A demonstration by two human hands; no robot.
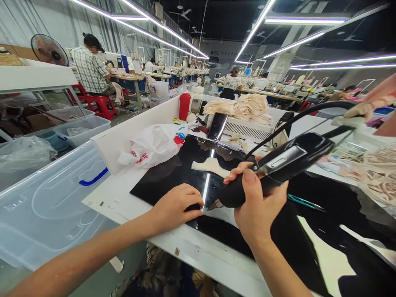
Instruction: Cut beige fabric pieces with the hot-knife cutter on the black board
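Note:
My right hand (260, 202) is wrapped around a black corded hand tool (278, 165) with a silver panel. Its metal tip (215, 205) points down and left, close over a pale fabric piece (227, 213) that the tool and hand partly hide. My left hand (177, 202) lies near the front edge of the glossy black sheet (167, 177), fingers bent and thumb apart, fingertips down by the tool's tip. Behind the tool lies another cream cut piece (210, 166). Teal tweezers (305, 202) rest right of my right hand. Further cream pieces (324, 255) lie at the lower right.
A white plastic bag (157, 142), a phone (217, 126), a red cup (185, 106) and stacked beige fabric (241, 107) stand along the back. The tool's cord (297, 117) arches to the right, near another person's hand (365, 109). Clear plastic bins (55, 194) stand left.

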